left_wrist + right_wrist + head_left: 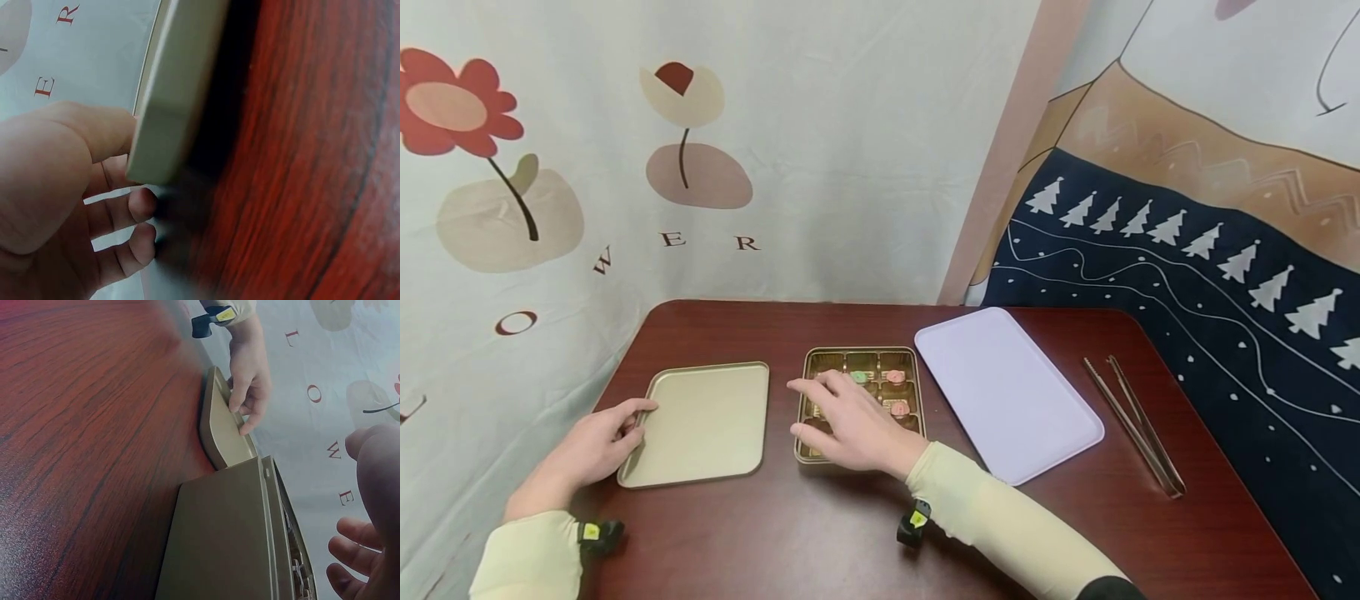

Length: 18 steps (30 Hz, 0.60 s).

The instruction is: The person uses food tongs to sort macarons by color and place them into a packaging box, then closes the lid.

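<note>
In the head view my left hand point(591, 446) grips the left edge of a pale gold box lid point(707, 425), which lies rim up on the table. The left wrist view shows the thumb against the lid's wall point(175, 94), with the other fingers bent beside it. My right hand point(857, 421) is spread over a gold tin box point(861, 350), fingers apart and holding nothing. Divided compartments inside the box hold small pink and green pieces, such as a green piece point(859, 377) and a pink piece point(896, 377). The hand hides part of the box.
A lilac tray point(1007, 392) lies at an angle right of the box. Beyond it, metal tongs point(1138, 429) rest near the right edge of the dark red wooden table point(760, 533). Printed curtains hang behind the table.
</note>
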{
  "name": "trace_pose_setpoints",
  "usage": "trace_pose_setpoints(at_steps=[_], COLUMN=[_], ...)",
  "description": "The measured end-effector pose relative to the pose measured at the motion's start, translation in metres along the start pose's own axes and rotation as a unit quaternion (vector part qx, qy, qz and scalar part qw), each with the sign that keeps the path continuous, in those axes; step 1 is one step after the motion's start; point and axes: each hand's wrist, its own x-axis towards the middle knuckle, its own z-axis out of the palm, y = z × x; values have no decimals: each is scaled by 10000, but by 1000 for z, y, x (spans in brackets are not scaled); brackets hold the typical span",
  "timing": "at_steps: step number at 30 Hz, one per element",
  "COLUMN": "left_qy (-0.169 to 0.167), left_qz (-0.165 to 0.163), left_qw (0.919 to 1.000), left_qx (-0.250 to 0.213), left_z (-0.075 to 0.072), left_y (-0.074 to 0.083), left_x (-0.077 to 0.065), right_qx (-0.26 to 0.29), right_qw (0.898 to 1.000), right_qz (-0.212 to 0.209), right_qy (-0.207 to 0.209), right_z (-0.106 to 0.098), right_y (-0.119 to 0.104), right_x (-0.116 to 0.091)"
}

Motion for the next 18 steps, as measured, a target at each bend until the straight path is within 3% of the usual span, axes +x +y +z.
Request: trace_pose_setpoints(at_steps=[10, 18], left_qy=[508, 730], left_qz=[226, 129], left_qw=[9984, 9972], left_qx=[44, -66], left_z=[5, 5], left_y=[-6, -6], left_x=[-5, -7], right_qx=[-50, -2], right_qw=[10000, 10000], right_qz=[-2, -42], right_qy=[-61, -22], right_z=[1, 2], right_y=[0, 0], right_x=[0, 0])
